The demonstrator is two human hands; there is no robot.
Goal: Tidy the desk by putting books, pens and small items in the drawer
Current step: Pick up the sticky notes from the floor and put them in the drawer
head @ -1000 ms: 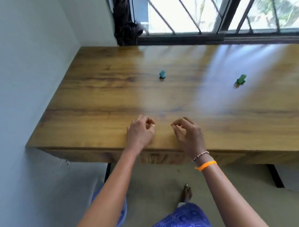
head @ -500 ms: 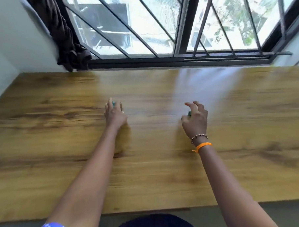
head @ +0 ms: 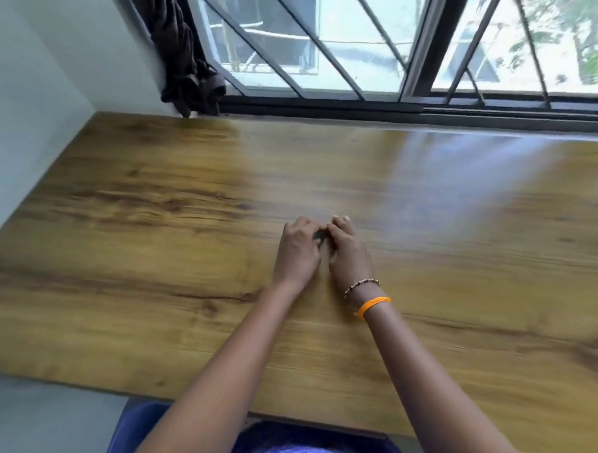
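Note:
My left hand [head: 298,252] and my right hand [head: 348,254] meet at the middle of the wooden desk [head: 147,226], fingers curled and fingertips touching. A small dark green item [head: 320,234] shows in the gap between them, pinched by the fingers of both hands. The rest of it is hidden, and the small teal item is out of sight, so I cannot tell whether a hand covers it. No drawer is in view.
A barred window [head: 332,49] runs along the desk's far edge, with a dark curtain [head: 182,50] bunched at its left end. A white wall [head: 28,111] borders the desk on the left. My blue-clad lap [head: 301,452] is at the near edge.
Both hands reached out from the near edge to the two small items lying apart on the desk. They have since come together at the middle, and both items are gone from the desktop.

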